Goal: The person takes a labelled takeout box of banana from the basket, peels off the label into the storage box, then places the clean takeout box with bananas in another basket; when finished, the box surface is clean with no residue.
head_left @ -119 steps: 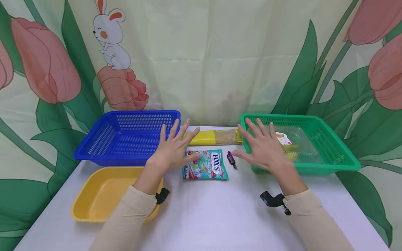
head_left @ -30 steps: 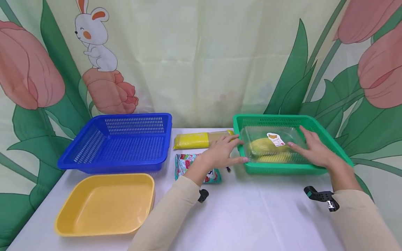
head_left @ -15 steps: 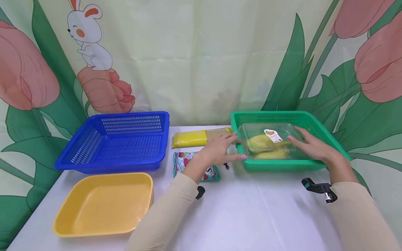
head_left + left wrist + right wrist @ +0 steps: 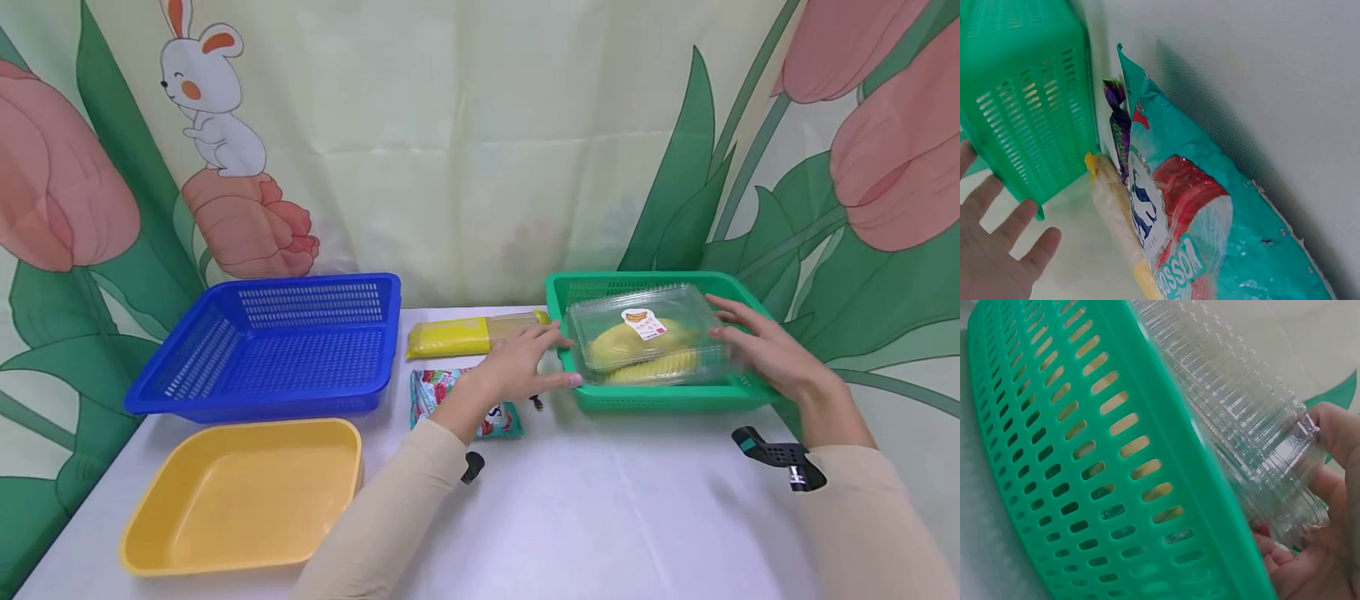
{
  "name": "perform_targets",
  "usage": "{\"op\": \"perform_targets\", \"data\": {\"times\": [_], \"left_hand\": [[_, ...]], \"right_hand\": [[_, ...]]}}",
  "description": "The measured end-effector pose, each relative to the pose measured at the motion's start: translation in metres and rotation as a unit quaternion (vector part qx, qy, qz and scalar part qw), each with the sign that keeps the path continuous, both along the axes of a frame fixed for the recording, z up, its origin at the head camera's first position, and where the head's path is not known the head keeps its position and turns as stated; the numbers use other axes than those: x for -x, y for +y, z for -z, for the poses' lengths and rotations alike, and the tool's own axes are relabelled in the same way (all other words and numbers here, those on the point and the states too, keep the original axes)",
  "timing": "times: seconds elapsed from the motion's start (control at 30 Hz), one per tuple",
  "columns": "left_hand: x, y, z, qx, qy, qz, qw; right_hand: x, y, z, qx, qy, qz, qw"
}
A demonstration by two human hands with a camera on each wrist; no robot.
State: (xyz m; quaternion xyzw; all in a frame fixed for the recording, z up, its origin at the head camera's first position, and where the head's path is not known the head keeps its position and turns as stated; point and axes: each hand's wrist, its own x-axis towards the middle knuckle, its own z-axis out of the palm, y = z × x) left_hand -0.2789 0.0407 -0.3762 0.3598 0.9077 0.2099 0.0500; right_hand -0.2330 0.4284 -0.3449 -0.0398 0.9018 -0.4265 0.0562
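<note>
A clear plastic fruit box [image 4: 648,337] with yellow fruit inside and a banana sticker on its lid sits in the green basket [image 4: 652,400], its right end raised. My right hand [image 4: 780,350] grips that right end; in the right wrist view, thumb and fingers pinch the clear box [image 4: 1260,437] above the rim of the basket [image 4: 1197,469]. My left hand [image 4: 517,362] is at the basket's left rim, fingers spread and fairly straight. In the left wrist view, the left hand [image 4: 997,244] is beside the basket wall [image 4: 1029,100]; whether the fingertips touch it I cannot tell.
Below my left forearm lies a teal FOX'S candy bag [image 4: 502,421], partly hidden. Behind it is a yellow pack of dry noodles [image 4: 450,337]; a dark wrapped candy [image 4: 537,402] lies close by. A blue basket [image 4: 270,400] and a yellow tray [image 4: 247,492] stand at left.
Both hands have moved right from above the table to the green basket. My right hand has taken hold of the fruit box's right end and raised it; the left stays at the rim.
</note>
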Motion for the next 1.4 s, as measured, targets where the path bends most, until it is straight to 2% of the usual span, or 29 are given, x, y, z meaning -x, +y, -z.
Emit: {"op": "perform_targets", "data": {"times": [0.2,0.4,0.7,0.97,1.07,1.2,1.3,1.4], "left_hand": [[0.001,-0.003,0.001,-0.005,-0.005,-0.009,0.9999],[0.000,0.000,0.004,-0.009,-0.030,-0.013,0.9994],[0.007,-0.001,-0.005,-0.017,-0.020,0.025,0.9993],[0.006,-0.015,-0.004,-0.062,-0.034,0.028,0.9971],[0.003,-0.020,-0.009,-0.056,-0.034,0.020,0.9977],[-0.003,-0.034,-0.022,-0.054,-0.034,-0.008,0.9979],[-0.009,-0.053,-0.033,-0.099,-0.048,-0.010,0.9939],[-0.016,-0.069,-0.043,-0.150,-0.069,0.010,0.9863]], "right_hand": [[-0.006,-0.005,-0.003,-0.008,0.022,0.032,0.999],[-0.015,-0.007,-0.006,-0.024,0.054,0.066,0.996],[-0.023,-0.009,-0.021,-0.047,0.087,0.096,0.990],[-0.031,-0.020,-0.036,-0.026,0.085,0.152,0.984],[-0.035,-0.027,-0.046,-0.023,0.093,0.162,0.982],[-0.039,-0.040,-0.057,-0.017,0.102,0.160,0.982],[-0.040,-0.050,-0.059,-0.010,0.112,0.156,0.981],[-0.041,-0.060,-0.055,0.005,0.132,0.156,0.979]]}}
